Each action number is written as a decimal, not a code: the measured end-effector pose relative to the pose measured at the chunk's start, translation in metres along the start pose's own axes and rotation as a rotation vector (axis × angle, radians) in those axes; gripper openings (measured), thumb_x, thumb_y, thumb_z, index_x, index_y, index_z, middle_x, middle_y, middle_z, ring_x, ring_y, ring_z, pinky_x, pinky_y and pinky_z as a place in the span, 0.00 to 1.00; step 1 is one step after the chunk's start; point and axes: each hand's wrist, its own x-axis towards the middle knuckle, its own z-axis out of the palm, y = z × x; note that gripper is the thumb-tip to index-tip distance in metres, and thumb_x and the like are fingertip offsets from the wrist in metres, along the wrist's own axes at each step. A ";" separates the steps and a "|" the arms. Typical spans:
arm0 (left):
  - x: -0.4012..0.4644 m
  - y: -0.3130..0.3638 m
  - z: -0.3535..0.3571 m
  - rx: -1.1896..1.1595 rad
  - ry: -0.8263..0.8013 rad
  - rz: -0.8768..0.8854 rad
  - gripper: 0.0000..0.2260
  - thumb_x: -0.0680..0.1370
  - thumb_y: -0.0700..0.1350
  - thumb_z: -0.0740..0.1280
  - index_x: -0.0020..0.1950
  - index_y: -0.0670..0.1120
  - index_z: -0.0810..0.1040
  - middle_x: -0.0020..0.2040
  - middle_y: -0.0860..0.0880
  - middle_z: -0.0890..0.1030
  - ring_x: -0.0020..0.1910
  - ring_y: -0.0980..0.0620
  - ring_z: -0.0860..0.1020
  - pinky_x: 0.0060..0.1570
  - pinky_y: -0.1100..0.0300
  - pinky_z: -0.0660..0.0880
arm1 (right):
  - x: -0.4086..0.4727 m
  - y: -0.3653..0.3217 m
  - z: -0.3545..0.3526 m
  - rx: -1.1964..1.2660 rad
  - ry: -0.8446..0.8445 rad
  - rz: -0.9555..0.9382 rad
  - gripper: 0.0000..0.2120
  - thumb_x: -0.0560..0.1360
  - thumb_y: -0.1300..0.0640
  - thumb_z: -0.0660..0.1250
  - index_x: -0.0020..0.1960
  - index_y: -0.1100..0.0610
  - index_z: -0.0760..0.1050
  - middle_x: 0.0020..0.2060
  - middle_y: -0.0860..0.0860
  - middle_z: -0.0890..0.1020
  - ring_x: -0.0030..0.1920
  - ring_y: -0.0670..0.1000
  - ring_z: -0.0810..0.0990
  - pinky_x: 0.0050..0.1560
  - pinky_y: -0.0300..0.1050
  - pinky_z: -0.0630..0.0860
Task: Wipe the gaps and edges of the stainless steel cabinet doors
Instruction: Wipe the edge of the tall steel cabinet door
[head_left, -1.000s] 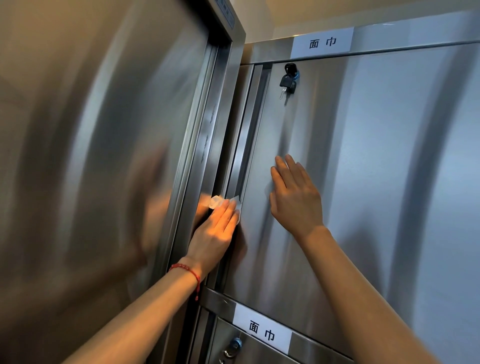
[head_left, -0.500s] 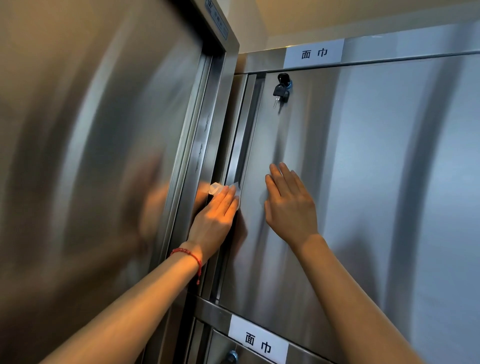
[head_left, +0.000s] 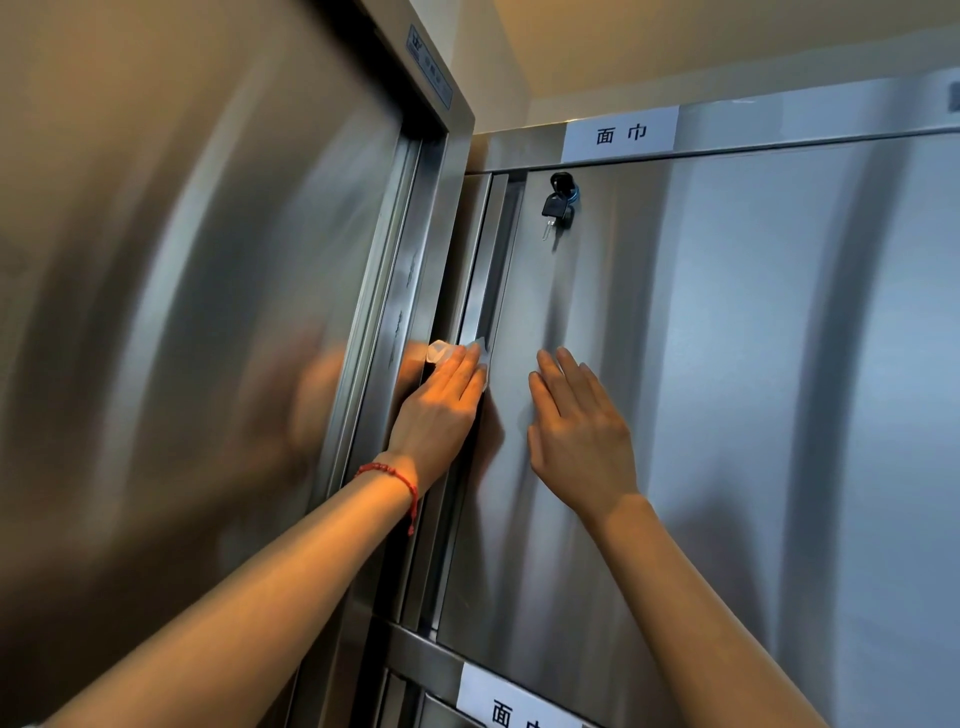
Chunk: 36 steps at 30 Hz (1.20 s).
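1. The left hand presses a white wipe against the left edge of the stainless steel cabinet door. Its fingers lie straight and close together over the wipe, so this grip is flat rather than clenched. The wipe shows only above and to the right of the fingertips.
2. The wipe sits at the vertical gap between the door's left edge and the cabinet's narrow side frame, roughly at the middle of the door's height.
3. The right hand rests flat on the door face just beside the left hand. Its fingers are straight and slightly spread, pointing up and to the left. This grip is released and holds nothing.
4. A red cord bracelet circles the left wrist.
5. Near the door's top left corner a lock carries a black-headed key, which hangs down from it.
6. Above the door, a white label with two dark characters is stuck to the top rail of the cabinet.
7. A second white label sits on the rail below the door, cut off by the picture's lower edge.
8. To the left stands a tall steel door in its own frame, blurred, with a dim reflection of the left hand on it.
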 end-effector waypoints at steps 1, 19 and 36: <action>0.002 -0.001 0.000 0.001 0.001 0.002 0.25 0.59 0.25 0.76 0.55 0.32 0.79 0.57 0.34 0.78 0.56 0.38 0.78 0.52 0.46 0.77 | 0.000 0.000 0.000 0.001 0.003 0.001 0.21 0.68 0.59 0.72 0.60 0.66 0.78 0.60 0.62 0.78 0.64 0.62 0.75 0.64 0.56 0.69; 0.051 -0.021 0.010 0.003 -0.098 0.002 0.25 0.80 0.31 0.53 0.76 0.39 0.50 0.77 0.42 0.47 0.76 0.45 0.47 0.69 0.61 0.40 | -0.001 0.001 0.006 -0.002 0.034 -0.006 0.21 0.68 0.58 0.71 0.60 0.64 0.78 0.61 0.60 0.78 0.64 0.60 0.74 0.65 0.55 0.67; 0.079 -0.033 0.014 -0.048 -0.108 -0.043 0.27 0.80 0.33 0.57 0.76 0.41 0.52 0.77 0.44 0.48 0.76 0.48 0.48 0.71 0.61 0.48 | -0.002 0.002 0.008 -0.002 0.028 -0.010 0.22 0.68 0.57 0.71 0.60 0.63 0.79 0.61 0.59 0.78 0.64 0.59 0.75 0.64 0.56 0.71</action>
